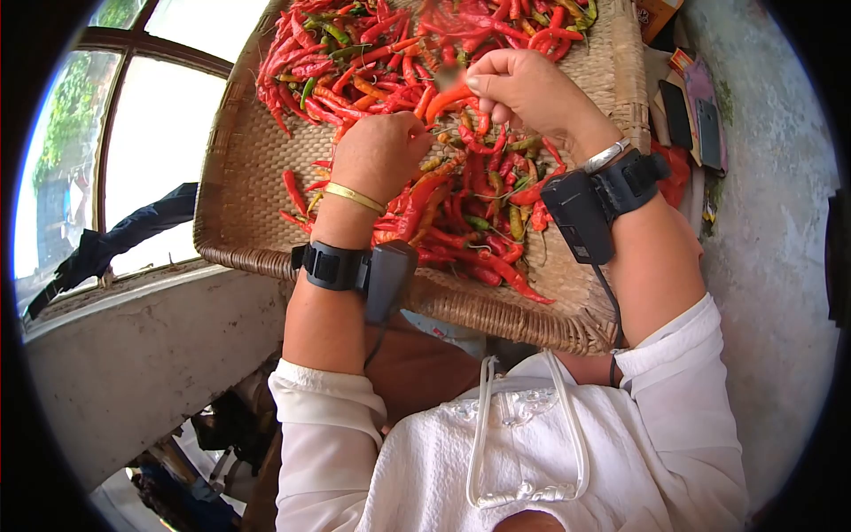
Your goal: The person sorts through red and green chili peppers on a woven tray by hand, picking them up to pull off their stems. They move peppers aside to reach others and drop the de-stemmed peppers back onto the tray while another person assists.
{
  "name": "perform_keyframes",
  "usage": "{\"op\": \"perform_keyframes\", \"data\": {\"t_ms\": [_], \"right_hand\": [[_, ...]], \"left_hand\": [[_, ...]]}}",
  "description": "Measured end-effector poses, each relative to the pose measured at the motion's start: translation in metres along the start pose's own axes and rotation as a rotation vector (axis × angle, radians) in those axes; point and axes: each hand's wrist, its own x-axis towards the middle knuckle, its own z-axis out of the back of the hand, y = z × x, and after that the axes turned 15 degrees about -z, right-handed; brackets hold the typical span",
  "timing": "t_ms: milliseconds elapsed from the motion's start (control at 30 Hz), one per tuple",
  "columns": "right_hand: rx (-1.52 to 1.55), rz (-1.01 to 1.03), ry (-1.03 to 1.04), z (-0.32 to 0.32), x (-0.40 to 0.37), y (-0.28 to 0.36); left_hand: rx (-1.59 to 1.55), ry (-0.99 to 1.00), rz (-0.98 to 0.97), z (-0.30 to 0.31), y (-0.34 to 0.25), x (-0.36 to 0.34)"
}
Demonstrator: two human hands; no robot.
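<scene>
A shallow woven basket [253,191] holds many red chili peppers, with some orange and green ones among them. My right hand [523,89] is over the upper middle of the basket, its thumb and fingertips pinched on an orange-red chili pepper [450,99] that points to the left. To its left, my left hand [381,151] is curled just above the peppers, its fingers bent inward and partly hidden behind the back of the hand. Whatever it may hold cannot be made out. Below both hands lies a second heap of chili peppers [483,257], near the front rim.
Two dark phones [675,113] lie on a ledge right of the basket, near a red bag [675,173]. A window [146,115] and a low wall [151,355] stand at the left. Dark devices are strapped to both my forearms.
</scene>
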Motion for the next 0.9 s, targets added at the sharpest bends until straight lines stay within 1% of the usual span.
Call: {"op": "perform_keyframes", "data": {"t_ms": [33,67,100,167,200,233,300,333,367,400,433,500,533,600,667,800,833,900], "right_hand": [[0.28,0.097,-0.063,-0.001,-0.001,0.001],[0.466,0.191,-0.143,-0.004,-0.001,0.002],[0.465,0.19,-0.142,-0.003,-0.001,0.002],[0.326,0.13,-0.251,0.0,-0.003,0.006],[0.1,0.014,-0.276,0.0,-0.007,0.009],[0.1,0.014,-0.277,-0.002,0.0,0.003],[-0.366,0.079,-0.101,-0.007,0.019,-0.016],[-0.383,0.089,-0.136,-0.012,0.013,-0.013],[-0.385,0.088,-0.136,-0.011,0.013,-0.013],[-0.342,0.079,-0.171,-0.011,0.012,-0.013],[-0.297,0.07,-0.205,-0.01,0.012,-0.013],[-0.264,0.102,-0.226,-0.007,0.018,-0.016],[-0.261,0.097,-0.222,-0.008,0.018,-0.014],[-0.259,0.092,-0.217,-0.009,0.017,-0.014],[-0.349,0.162,-0.214,-0.011,0.016,-0.016],[-0.322,0.114,-0.206,-0.012,0.013,-0.013],[-0.31,0.112,-0.204,-0.011,0.013,-0.013],[-0.297,0.109,-0.204,-0.01,0.014,-0.013]], "left_hand": [[0.0,0.103,0.0,-0.001,-0.004,0.0],[0.029,0.168,-0.022,-0.003,-0.007,0.001],[0.028,0.167,-0.02,-0.007,-0.009,0.0],[0.047,0.285,-0.078,-0.014,-0.012,0.0],[0.03,0.252,-0.067,-0.016,-0.015,0.001],[0.03,0.252,-0.067,-0.017,-0.016,0.003],[0.01,0.147,-0.119,-0.02,-0.017,0.008],[0.007,0.148,-0.119,-0.023,-0.018,0.009],[0.038,0.095,-0.152,-0.025,-0.018,0.011],[0.07,0.04,-0.183,-0.027,-0.018,0.012],[0.068,0.039,-0.181,-0.031,-0.015,0.012],[0.083,0.056,-0.335,-0.043,-0.008,0.011],[0.082,0.056,-0.334,-0.045,-0.007,0.011],[0.09,0.161,-0.319,-0.048,-0.006,0.01],[0.122,0.187,-0.308,-0.044,-0.005,0.012],[0.203,0.258,-0.282,-0.037,-0.007,0.015],[0.201,0.257,-0.281,-0.036,-0.007,0.014],[0.15,0.208,-0.343,-0.034,-0.005,0.013]]}}
